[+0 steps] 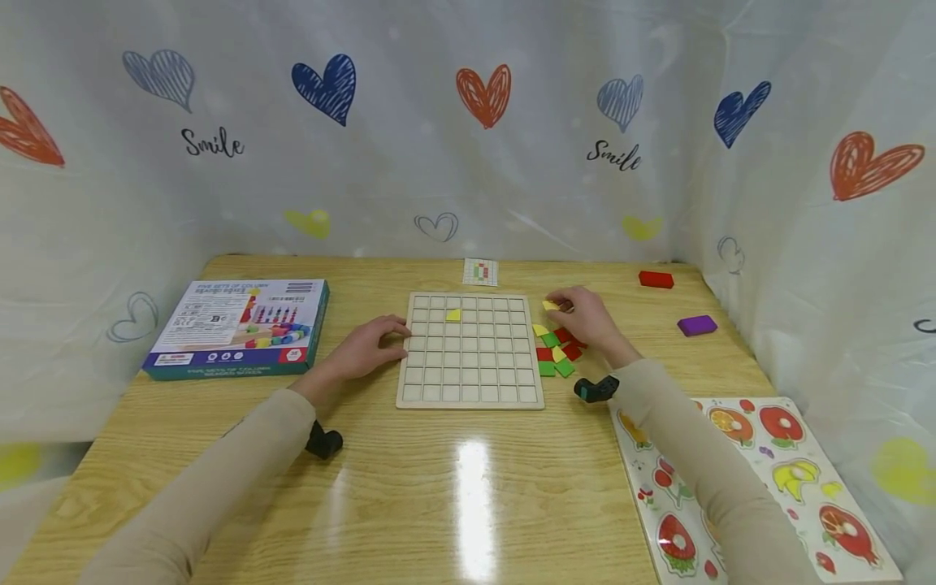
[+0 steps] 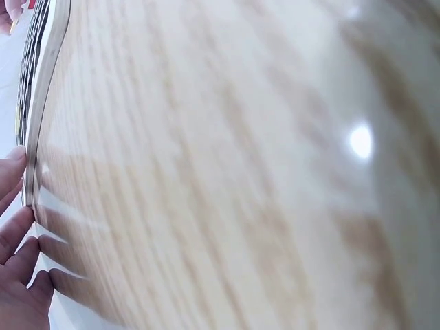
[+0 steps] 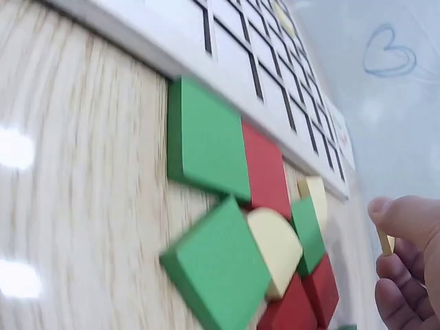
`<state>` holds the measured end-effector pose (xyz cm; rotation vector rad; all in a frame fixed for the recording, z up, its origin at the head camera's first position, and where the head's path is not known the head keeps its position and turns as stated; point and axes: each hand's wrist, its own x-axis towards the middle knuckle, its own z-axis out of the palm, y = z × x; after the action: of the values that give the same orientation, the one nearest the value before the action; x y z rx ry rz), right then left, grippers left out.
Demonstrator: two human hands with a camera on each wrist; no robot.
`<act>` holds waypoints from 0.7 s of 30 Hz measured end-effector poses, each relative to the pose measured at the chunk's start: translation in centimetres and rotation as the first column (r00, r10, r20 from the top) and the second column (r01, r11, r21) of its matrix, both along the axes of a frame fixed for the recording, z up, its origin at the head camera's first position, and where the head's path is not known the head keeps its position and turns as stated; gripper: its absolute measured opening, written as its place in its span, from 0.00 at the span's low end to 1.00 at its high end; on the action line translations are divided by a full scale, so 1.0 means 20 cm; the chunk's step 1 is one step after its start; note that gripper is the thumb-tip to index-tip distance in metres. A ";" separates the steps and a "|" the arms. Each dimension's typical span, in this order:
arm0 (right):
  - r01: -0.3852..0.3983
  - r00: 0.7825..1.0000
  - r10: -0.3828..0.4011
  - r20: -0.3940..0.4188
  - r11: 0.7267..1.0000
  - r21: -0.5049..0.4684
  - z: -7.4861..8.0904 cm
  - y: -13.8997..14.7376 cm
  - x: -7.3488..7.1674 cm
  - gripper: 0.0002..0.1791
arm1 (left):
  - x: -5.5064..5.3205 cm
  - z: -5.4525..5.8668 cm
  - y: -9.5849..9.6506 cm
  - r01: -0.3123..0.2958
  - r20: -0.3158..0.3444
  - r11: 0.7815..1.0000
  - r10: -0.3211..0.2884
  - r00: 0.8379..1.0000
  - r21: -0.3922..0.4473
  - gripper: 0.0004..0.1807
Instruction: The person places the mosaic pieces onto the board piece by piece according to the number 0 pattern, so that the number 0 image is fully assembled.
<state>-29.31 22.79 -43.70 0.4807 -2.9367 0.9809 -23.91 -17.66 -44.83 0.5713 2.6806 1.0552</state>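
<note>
A square wooden grid board (image 1: pixel 471 392) lies on the table, with one yellow tile (image 1: pixel 454 315) set in a cell of its second row. My left hand (image 1: pixel 368 348) touches the board's left edge with its fingertips; the left wrist view also has these fingers (image 2: pixel 23 258) at the edge. Between thumb and fingers my right hand (image 1: pixel 587 318) pinches a yellow tile (image 1: pixel 551 305), raised beside the board's upper right corner. Below that hand, a loose pile of green tiles (image 3: pixel 213 141), red tiles (image 3: pixel 267 168) and yellow tiles (image 3: pixel 276 249) lies along the board's right side.
A small pattern card (image 1: pixel 480 272) lies behind the board. At the left is a boxed toy set (image 1: pixel 237 327). A red block (image 1: pixel 656 279) and a purple block (image 1: pixel 697 326) stand at the right, and a fruit puzzle board (image 1: pixel 793 504) lies partly under the right forearm.
</note>
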 end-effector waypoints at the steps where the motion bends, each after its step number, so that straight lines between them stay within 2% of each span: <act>1: -0.013 1.000 0.013 -0.003 1.000 -0.008 0.01 -0.02 0.00 0.18 | 0.00 0.00 0.00 0.000 0.001 1.000 0.000 1.000 0.001 0.19; 11: -0.081 0.996 0.082 0.019 0.996 -0.025 0.01 -0.19 0.05 0.18 | 0.00 0.00 0.00 0.002 0.001 1.000 -0.002 1.000 0.002 0.19; 21: -0.136 0.989 0.137 0.047 0.991 -0.017 -0.01 -0.31 0.03 0.19 | 0.00 0.00 0.00 -0.004 -0.004 1.000 0.003 1.000 -0.012 0.19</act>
<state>-28.69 16.59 -43.83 0.6749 -2.9707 1.0401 -23.99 -17.66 -44.86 0.5673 2.6903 1.0395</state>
